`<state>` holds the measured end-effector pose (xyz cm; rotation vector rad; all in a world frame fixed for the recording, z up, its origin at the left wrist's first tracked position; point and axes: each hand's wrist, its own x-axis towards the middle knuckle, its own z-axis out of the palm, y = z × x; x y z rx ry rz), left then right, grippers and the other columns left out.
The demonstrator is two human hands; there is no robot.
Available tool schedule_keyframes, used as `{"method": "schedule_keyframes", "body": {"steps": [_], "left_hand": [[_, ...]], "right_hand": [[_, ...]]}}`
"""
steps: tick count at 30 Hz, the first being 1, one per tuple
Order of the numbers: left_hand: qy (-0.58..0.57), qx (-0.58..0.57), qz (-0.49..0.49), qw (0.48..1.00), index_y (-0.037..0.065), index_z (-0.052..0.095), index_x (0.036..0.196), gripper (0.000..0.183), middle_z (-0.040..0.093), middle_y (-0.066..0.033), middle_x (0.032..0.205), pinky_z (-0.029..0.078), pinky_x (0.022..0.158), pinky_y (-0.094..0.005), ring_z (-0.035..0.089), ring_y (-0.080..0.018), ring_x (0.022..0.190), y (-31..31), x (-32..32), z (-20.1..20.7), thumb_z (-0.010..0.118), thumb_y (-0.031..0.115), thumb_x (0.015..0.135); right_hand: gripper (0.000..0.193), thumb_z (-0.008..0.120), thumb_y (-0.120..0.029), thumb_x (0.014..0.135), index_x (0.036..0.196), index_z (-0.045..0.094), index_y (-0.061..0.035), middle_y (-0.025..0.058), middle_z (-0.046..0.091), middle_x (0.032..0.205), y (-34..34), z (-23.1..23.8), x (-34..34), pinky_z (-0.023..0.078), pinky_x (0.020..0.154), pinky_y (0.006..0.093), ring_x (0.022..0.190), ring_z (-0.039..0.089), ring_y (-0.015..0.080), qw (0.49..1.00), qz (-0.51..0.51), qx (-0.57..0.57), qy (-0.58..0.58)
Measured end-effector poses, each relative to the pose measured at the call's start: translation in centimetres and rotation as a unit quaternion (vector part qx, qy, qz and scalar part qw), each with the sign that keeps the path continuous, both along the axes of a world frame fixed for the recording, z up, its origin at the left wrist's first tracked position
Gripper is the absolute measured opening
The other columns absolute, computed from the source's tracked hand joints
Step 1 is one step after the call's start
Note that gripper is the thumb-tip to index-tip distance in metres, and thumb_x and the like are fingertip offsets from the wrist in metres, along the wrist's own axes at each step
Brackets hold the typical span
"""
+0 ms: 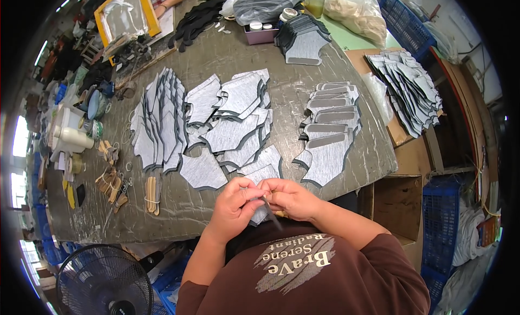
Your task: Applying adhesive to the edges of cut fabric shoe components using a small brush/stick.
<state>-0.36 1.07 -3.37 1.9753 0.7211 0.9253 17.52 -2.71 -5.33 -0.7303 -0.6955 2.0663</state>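
Observation:
Both my hands meet at the table's near edge, fingers closed and fingertips together. My left hand (234,204) and my right hand (295,200) pinch a narrow dark grey strip (273,216), blurred, which hangs down toward my shirt. Its upper end is hidden by the fingers. Under the hands lies part of a grey cut fabric piece (259,215). Just beyond them are loose grey fabric pieces (203,168) with dark undersides, overlapping a spread pile (238,133). To the right, a row of fabric pieces (327,152) shows darker grey bands.
At the left stand a fanned fabric stack (160,125) and tied wooden sticks (153,194). A dark stack (303,38), a purple box (261,36) and a yellow frame (128,17) sit at the back. More pieces (406,90) lie right; a fan (105,282) stands lower left.

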Motion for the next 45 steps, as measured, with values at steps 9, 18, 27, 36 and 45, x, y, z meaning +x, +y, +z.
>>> {"method": "schedule_keyframes", "body": {"steps": [9,18,27,36,45], "left_hand": [[-0.050,-0.261,0.245,0.933,0.000,0.060,0.080,0.009,0.059,-0.0038,0.069,0.039,0.044,-0.0203,0.048,-0.0059,0.049,0.3,-2.6,-1.5,0.063,0.006,0.086],[-0.036,-0.420,0.192,0.886,-0.002,0.059,0.080,0.010,0.060,-0.0060,0.066,0.034,0.037,-0.0190,0.045,-0.0041,0.042,1.9,-2.2,-2.5,0.062,0.006,0.086],[-0.151,-0.445,0.194,0.861,0.000,0.057,0.080,0.007,0.057,-0.0063,0.065,0.036,0.037,-0.0202,0.044,-0.0061,0.043,2.0,-2.7,-3.3,0.060,0.002,0.086],[-0.232,-0.464,0.201,0.831,0.001,0.056,0.082,0.006,0.057,-0.0075,0.066,0.037,0.037,-0.0214,0.044,-0.0072,0.044,1.1,-3.2,-2.7,0.060,0.002,0.086],[-0.348,-0.400,0.191,0.826,0.000,0.056,0.083,0.006,0.058,-0.0078,0.067,0.038,0.039,-0.0210,0.045,-0.0069,0.044,1.0,-3.7,-1.5,0.060,0.002,0.086]], "right_hand": [[0.009,0.051,-0.009,0.088,0.080,0.051,-0.0092,0.0049,0.056,0.070,1.4,-1.4,2.6,0.037,0.046,0.0241,0.051,0.043,0.0104,0.949,-0.315,-0.003,-0.030],[0.011,0.062,-0.016,0.075,0.085,0.062,-0.0115,0.0025,0.053,0.066,-0.4,-2.5,0.8,0.047,0.053,0.0347,0.064,0.059,0.0221,0.556,-0.112,0.483,-0.667],[0.015,0.058,-0.012,0.069,0.083,0.061,-0.0116,0.0042,0.050,0.072,-0.2,-2.2,0.8,0.047,0.051,0.0349,0.062,0.059,0.0213,0.545,-0.090,0.489,-0.675],[0.016,0.058,-0.013,0.071,0.086,0.063,-0.0113,0.0054,0.049,0.076,-0.4,-2.4,0.6,0.046,0.050,0.0352,0.058,0.057,0.0219,0.552,-0.101,0.476,-0.677],[0.015,0.058,-0.014,0.071,0.085,0.063,-0.0120,0.0037,0.049,0.083,-0.5,-2.2,0.6,0.045,0.050,0.0328,0.056,0.056,0.0183,0.531,-0.113,0.484,-0.686]]}}
